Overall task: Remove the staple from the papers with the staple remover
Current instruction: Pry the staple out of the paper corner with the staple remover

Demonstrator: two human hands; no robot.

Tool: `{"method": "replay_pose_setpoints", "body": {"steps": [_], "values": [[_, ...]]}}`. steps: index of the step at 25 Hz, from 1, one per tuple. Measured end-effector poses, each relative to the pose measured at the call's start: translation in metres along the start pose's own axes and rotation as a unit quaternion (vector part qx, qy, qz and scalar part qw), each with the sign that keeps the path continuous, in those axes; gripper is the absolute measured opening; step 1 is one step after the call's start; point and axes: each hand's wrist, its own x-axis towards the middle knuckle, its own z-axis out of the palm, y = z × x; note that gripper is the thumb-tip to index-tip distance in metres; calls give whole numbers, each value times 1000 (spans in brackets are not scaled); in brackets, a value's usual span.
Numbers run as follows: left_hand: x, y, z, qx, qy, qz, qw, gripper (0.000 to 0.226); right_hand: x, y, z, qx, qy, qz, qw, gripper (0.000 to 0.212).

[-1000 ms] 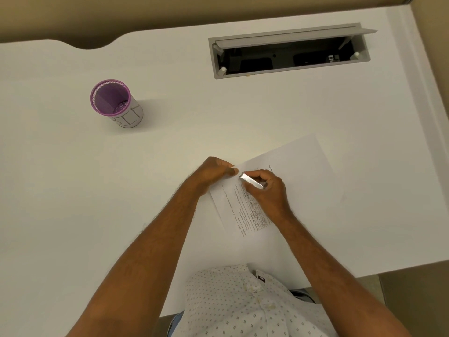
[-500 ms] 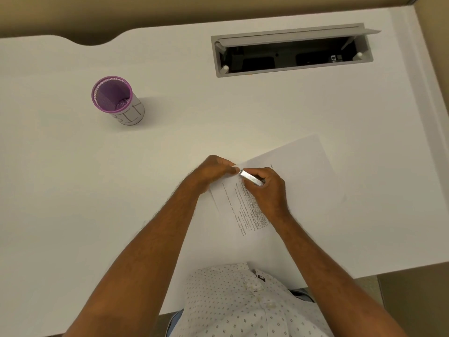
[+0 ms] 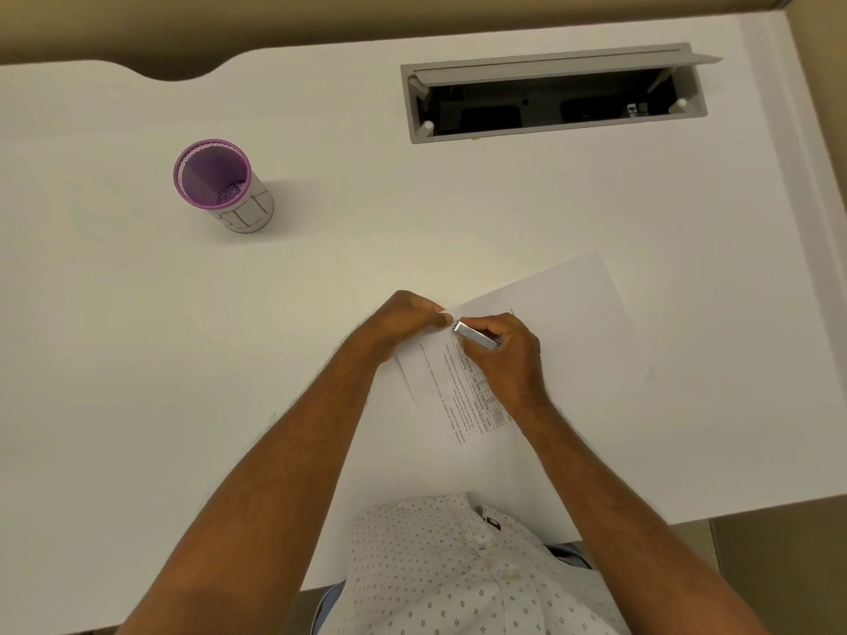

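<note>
White papers (image 3: 563, 323) lie on the desk in front of me, the top sheet folded back to show a printed page (image 3: 447, 382). My left hand (image 3: 405, 320) pinches the papers' upper-left corner. My right hand (image 3: 506, 355) grips a small silver staple remover (image 3: 474, 334), whose tip sits at that same corner, right beside my left fingertips. The staple itself is too small to make out.
A purple mesh cup (image 3: 220, 185) with small clips inside stands at the back left. An open grey cable hatch (image 3: 554, 96) is set into the white desk (image 3: 321, 249) at the back right. The desk's front edge runs near my body.
Both hands stay together at the papers' corner, with the staple remover's tip nudged slightly closer to my left fingertips. The view has shifted a little.
</note>
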Motion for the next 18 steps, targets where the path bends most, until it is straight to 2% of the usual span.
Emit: {"method": "replay_pose_setpoints", "body": {"steps": [4,10,18], "values": [[1,0,1,12,-2,3,1000,30,0,-3,1,4,7,4,1000,24],[3,0,1,7,3,-3,1000,19,1,-6,1,32,6,14,999,26],[1,0,1,5,-3,-6,1000,19,4,-10,-2,68,-17,60,996,26]]}}
